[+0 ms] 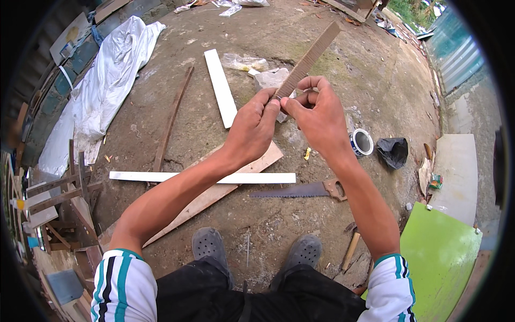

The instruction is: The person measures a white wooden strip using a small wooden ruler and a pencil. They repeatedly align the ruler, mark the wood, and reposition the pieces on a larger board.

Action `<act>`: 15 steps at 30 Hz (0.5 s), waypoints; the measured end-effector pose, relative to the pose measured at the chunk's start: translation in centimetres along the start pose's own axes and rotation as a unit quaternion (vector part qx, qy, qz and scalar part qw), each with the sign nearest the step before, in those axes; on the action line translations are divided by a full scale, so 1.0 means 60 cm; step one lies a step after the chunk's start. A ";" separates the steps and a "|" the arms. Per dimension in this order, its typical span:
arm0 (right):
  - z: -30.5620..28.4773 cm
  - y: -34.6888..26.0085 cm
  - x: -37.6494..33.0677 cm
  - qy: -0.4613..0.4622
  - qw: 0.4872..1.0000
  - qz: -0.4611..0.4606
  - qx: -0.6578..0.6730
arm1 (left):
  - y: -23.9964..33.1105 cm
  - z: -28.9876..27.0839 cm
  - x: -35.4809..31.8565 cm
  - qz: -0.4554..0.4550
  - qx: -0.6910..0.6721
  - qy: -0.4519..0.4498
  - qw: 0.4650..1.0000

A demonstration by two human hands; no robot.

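Both my hands hold one long, thin ribbed brown strip that slants up and away to the right. My left hand pinches its near end between thumb and fingers. My right hand grips the same end from the right, its fingertips touching those of the left. The strip is raised above the bare ground, over a crumpled clear plastic bag.
On the dirt lie two white slats, a pale plank, a hand saw, a small open tin, a black bag and a hammer handle. A green board sits right, a white sheet left. My shoes stand below.
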State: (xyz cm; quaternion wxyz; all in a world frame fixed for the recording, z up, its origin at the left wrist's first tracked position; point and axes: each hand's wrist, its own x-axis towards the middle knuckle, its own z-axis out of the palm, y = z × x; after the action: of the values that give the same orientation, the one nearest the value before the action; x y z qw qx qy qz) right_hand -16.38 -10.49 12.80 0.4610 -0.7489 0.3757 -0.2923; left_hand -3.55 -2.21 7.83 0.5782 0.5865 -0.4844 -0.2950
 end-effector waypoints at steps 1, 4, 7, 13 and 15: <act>-0.002 0.002 0.000 -0.004 1.000 0.006 0.004 | 0.000 0.003 0.000 0.003 0.000 0.003 1.000; -0.001 0.012 0.004 -0.015 1.000 0.020 0.015 | -0.004 0.006 -0.001 0.011 0.026 0.015 0.999; -0.001 0.018 0.006 -0.021 0.999 0.029 0.016 | -0.005 0.007 0.000 0.007 0.053 0.016 0.998; -0.010 0.033 0.009 -0.055 0.993 0.054 0.088 | -0.001 0.011 -0.004 0.017 0.103 0.010 0.995; -0.012 0.038 0.012 -0.082 0.991 0.053 0.088 | -0.005 0.010 -0.005 0.033 0.115 0.020 0.993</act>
State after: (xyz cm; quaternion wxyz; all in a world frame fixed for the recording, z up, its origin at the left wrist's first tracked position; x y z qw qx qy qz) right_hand -17.23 -12.09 11.08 0.5693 -0.7058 0.3490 -0.2367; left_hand -4.14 -2.25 7.37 0.5257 0.6387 -0.5226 -0.2063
